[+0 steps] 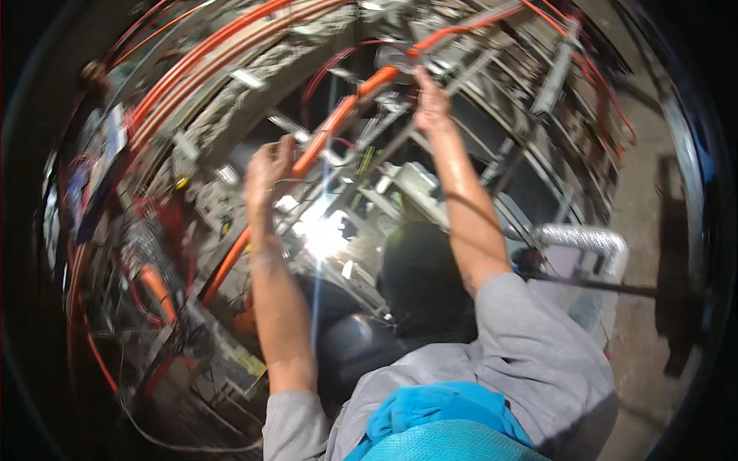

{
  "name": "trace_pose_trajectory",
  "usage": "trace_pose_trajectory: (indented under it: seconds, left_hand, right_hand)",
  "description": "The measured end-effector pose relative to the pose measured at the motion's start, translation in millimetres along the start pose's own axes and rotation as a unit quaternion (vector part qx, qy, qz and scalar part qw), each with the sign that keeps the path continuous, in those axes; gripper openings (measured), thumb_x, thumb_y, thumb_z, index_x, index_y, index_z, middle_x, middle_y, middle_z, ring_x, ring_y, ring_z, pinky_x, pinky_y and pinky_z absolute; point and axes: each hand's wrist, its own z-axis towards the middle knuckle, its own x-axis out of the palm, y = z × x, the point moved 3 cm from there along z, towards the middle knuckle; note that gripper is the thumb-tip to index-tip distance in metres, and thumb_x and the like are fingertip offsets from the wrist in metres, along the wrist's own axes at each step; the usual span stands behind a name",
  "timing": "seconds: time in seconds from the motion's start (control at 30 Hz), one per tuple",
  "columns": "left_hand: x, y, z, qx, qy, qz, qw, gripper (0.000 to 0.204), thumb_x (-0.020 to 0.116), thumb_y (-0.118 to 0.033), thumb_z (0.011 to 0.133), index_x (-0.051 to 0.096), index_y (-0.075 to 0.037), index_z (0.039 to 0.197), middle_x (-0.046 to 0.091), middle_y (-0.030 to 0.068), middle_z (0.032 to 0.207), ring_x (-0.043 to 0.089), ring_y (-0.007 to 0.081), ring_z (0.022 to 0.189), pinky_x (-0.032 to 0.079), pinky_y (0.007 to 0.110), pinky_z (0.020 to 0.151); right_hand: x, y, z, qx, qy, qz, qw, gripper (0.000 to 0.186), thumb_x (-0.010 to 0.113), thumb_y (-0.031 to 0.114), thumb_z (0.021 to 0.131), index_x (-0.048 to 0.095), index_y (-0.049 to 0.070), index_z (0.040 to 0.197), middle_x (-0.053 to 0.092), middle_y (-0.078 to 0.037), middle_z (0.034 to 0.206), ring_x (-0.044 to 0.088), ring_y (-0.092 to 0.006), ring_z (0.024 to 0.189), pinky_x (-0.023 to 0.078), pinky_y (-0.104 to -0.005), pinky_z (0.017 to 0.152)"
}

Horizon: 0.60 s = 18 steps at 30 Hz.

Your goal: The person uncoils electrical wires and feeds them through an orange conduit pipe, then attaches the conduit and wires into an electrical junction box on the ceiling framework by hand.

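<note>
An orange flexible conduit (pixel 338 119) runs slantwise overhead-to-lower-left between my two raised hands. Beside its lower stretch is my left hand (pixel 269 165), with the fingers blurred and their grip unclear. My right hand (pixel 432 107) reaches farther up, its fingers stretched out close to the conduit's upper part, near a roundish grey fitting (pixel 393 55). Motion blur hides whether either hand touches the conduit. Thin red wires (pixel 327 69) loop near the conduit's upper end.
A bright lamp (pixel 323 230) glares below my hands. Metal framing (pixel 530 146) crosses on the right, above a silver foil-wrapped duct (pixel 580 238). More orange conduits (pixel 200 58) run along a rough beam (pixel 223 107) at left. A dark rounded shape (pixel 423 276) sits between my arms.
</note>
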Motion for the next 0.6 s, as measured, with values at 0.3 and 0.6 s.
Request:
trace_pose_trajectory:
  seconds: [0.3, 0.6]
  left_hand:
    - [-1, -18, -23, -0.081, -0.012, -0.019, 0.996, 0.066, 0.057, -0.066, 0.092, 0.072, -0.006, 0.116, 0.073, 0.0201, 0.109, 0.069, 0.0381, 0.108, 0.052, 0.047, 0.095]
    - [-11, -22, -28, -0.094, -0.005, -0.030, 0.995, 0.069, 0.057, -0.065, 0.093, 0.070, -0.003, 0.119, 0.073, 0.0217, 0.111, 0.068, 0.0379, 0.111, 0.051, 0.048, 0.096]
  right_hand:
    - [-25, -1, 7, 0.063, -0.035, -0.025, 0.997, 0.032, 0.077, 0.045, 0.089, 0.070, 0.019, 0.106, 0.069, 0.005, 0.095, 0.061, -0.0095, 0.082, 0.048, -0.0282, 0.070]
    - [-9, 5, -4, 0.046, -0.035, -0.044, 0.997, 0.034, 0.076, 0.047, 0.090, 0.069, 0.017, 0.105, 0.068, 0.005, 0.099, 0.060, -0.0088, 0.082, 0.050, -0.0268, 0.068]
